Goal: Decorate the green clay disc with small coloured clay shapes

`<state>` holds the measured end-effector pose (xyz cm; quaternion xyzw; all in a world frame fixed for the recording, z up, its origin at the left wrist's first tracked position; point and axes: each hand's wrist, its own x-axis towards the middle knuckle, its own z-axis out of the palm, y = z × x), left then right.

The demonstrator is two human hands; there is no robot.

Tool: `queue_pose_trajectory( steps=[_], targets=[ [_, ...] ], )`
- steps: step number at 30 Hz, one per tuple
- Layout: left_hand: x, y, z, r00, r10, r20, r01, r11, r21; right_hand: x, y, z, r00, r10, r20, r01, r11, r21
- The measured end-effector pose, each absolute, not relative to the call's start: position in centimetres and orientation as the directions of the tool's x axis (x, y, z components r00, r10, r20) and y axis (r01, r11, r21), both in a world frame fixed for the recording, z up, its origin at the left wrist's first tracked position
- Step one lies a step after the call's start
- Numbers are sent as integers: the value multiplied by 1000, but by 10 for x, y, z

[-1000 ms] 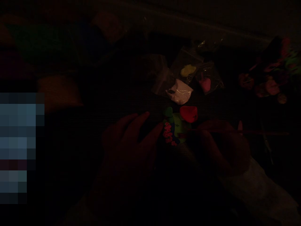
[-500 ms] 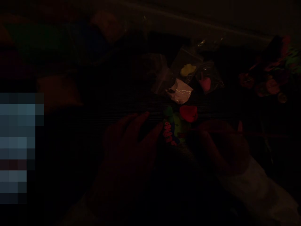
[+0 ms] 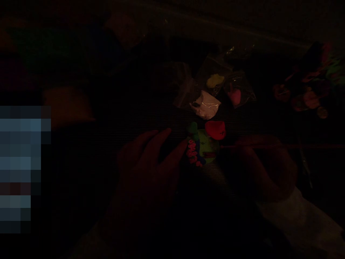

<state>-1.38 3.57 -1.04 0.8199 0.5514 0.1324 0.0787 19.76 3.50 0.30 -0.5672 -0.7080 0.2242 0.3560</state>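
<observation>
The scene is very dark. A small clay figure (image 3: pixel 202 149), green with a dark blue part dotted in red, lies on the surface at centre. My left hand (image 3: pixel 147 162) rests beside its left edge, fingers stretched out, a fingertip touching it. My right hand (image 3: pixel 258 167) is closed around a thin stick (image 3: pixel 296 146) that lies nearly level, its tip at the figure's right side. A red clay lump (image 3: pixel 215 129) sits just above the figure.
Clear plastic bags hold white clay (image 3: pixel 206 105), yellow clay (image 3: pixel 215 80) and pink clay (image 3: pixel 234 96) behind the figure. A cluster of coloured clay pieces (image 3: pixel 309 90) lies at far right. Dim orange shapes (image 3: pixel 67 106) sit at left.
My right hand has shifted slightly right and the stick has turned to lie flatter and higher. My left hand and the figure stay in place.
</observation>
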Motion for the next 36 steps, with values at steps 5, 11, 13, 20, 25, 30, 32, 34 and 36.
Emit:
queue_pose_trajectory(
  steps=[5,11,13,20,25,30,32,34,36],
  targets=[
    [-15,37,-11,374,916,144,878,-400,265,195,37,1,-196,942,273,676,331,-659],
    [-14,36,-10,356,925,130,883,-379,277,195,38,0,-231,940,251,726,339,-598],
    [-14,36,-9,360,925,123,881,-381,280,196,38,0,-248,941,231,737,338,-586],
    [-14,35,-9,343,928,141,882,-371,291,195,38,0,-226,945,238,728,326,-603],
    [-15,36,-10,360,920,155,875,-391,287,194,38,1,-227,943,243,732,330,-595],
    [-14,36,-10,355,923,146,876,-383,293,194,39,1,-239,949,207,733,316,-602],
    [-14,36,-9,359,923,138,875,-385,295,194,39,0,-214,941,261,714,334,-616],
    [-14,36,-8,357,927,111,877,-374,302,194,40,-1,-220,933,283,712,352,-608],
    [-14,36,-7,360,927,102,876,-374,304,194,40,-1,-250,932,262,721,360,-592]
  ],
)
